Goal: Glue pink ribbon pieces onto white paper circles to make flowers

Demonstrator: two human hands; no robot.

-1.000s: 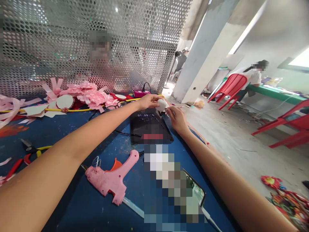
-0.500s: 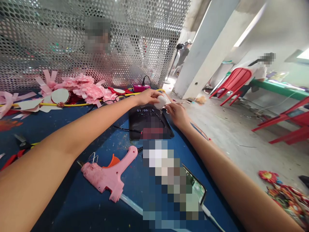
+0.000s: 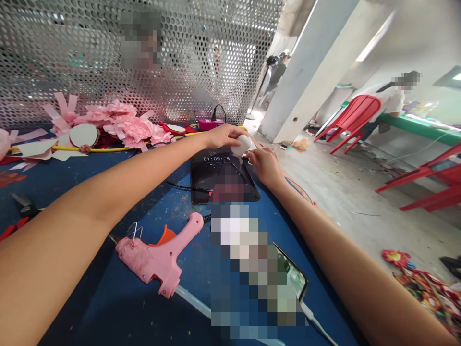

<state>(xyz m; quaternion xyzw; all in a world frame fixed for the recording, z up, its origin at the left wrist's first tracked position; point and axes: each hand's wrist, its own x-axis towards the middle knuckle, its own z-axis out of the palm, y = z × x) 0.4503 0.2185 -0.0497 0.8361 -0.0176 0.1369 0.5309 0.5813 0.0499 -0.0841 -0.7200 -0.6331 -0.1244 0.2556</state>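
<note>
Both my hands are stretched out over a dark tablet [image 3: 201, 180] showing a timer. My left hand [image 3: 226, 136] is closed on a small white rounded piece [image 3: 245, 145], whose kind I cannot make out. Right beside it, my right hand [image 3: 266, 166] has its fingers pinched together near the piece's lower right edge; what they hold is too small to tell. Closer to me lies a pink glue gun [image 3: 158, 259] with an orange trigger and a clear glue stick [image 3: 194, 302] in its back end. Neither hand touches it.
Pink ribbon flowers [image 3: 115, 120] and a yellow cable [image 3: 101, 149] line the mesh panel [image 3: 187, 57]. Scissors [image 3: 25, 206] lie at left, a phone [image 3: 293, 276] with a white cable at right. Beyond the blue table's edge are red chairs [image 3: 355, 115] and a seated person.
The view has shifted slightly, so most things sit a little higher in it. Both hands stay close together, and the white piece has turned a little between them.
</note>
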